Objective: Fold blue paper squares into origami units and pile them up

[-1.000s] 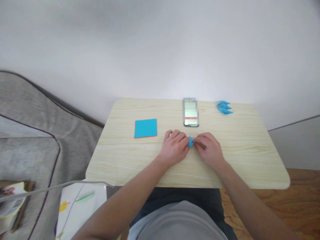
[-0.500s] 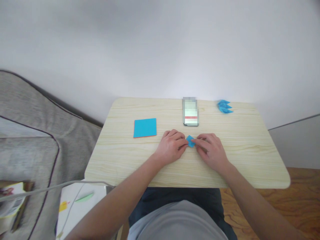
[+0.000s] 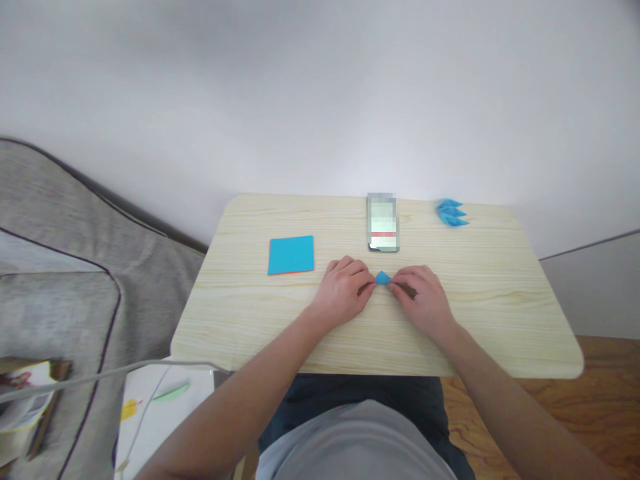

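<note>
**Small blue folded paper [image 3: 383,278], pinched at both ends**

Item: one small piece of blue paper, roughly triangular as seen, its peak pointing away from the person. Location: near the middle of the worktop [image 3: 240,320], between the two hands, just short of the phone [image 3: 383,220].

Left hand [image 3: 343,290]: grip drawn in to a pinch, thumb and index finger brought together on the paper's left corner. Remaining fingers bent, knuckles up, just beside the piece.

Right hand [image 3: 423,299]: grip likewise a pinch, tips meeting on the right corner; a dark gap shows between thumb and fingers behind the tips. How much of the paper lies under either set of fingertips cannot be told.

Also on the worktop:
– Phone, lying lengthwise away from the person; screen pixelated, a red band across its lower part.
– Blue rectangular pad [image 3: 291,255], red along its edge, to the left of the phone, apart from the left hand.
– Pointed blue paper piece [image 3: 451,213], three tips directed right, near the far edge, well apart from the right hand.

Surroundings: grey sofa [image 3: 150,287] at left; pale cable [image 3: 150,363] running over a white surface [image 3: 195,387] with green and yellow marks; wood-patterned floor [image 3: 610,393] at lower right.
</note>
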The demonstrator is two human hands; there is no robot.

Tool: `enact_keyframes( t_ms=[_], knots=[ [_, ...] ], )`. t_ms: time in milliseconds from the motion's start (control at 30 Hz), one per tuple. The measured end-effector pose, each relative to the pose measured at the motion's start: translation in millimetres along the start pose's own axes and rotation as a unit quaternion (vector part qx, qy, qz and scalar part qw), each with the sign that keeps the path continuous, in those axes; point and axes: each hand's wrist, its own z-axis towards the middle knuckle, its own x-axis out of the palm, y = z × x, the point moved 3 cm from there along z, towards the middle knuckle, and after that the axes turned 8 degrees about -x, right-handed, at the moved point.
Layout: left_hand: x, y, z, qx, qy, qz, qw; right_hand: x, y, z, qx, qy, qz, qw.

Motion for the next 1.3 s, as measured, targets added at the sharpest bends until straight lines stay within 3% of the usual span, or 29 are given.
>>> enact_keyframes(
  t_ms=[100,333,733,1300],
  knots=[
    [0.0,0.6,1.2,-0.011,-0.001,-0.004,1.000,-0.7,-0.3,1.0,0.021,-0.012,-0.007,1.000],
    [-1.7,1.3,3.1,-0.038,-0.003,-0.020,0.999,-1.9,-2.9,5.7,0.065,0.030,-0.044,0.996],
    [12.7,-2.9,8.6,-0.114,-0.044,-0.031,0.992,-4.3,0.8,14.1,0.065,0.076,-0.079,0.992],
    [9.2,-6.1,5.3,-0.095,-0.027,-0.004,0.995,-4.7,4.1,17.8,0.080,0.084,-0.102,0.988]
  ],
)
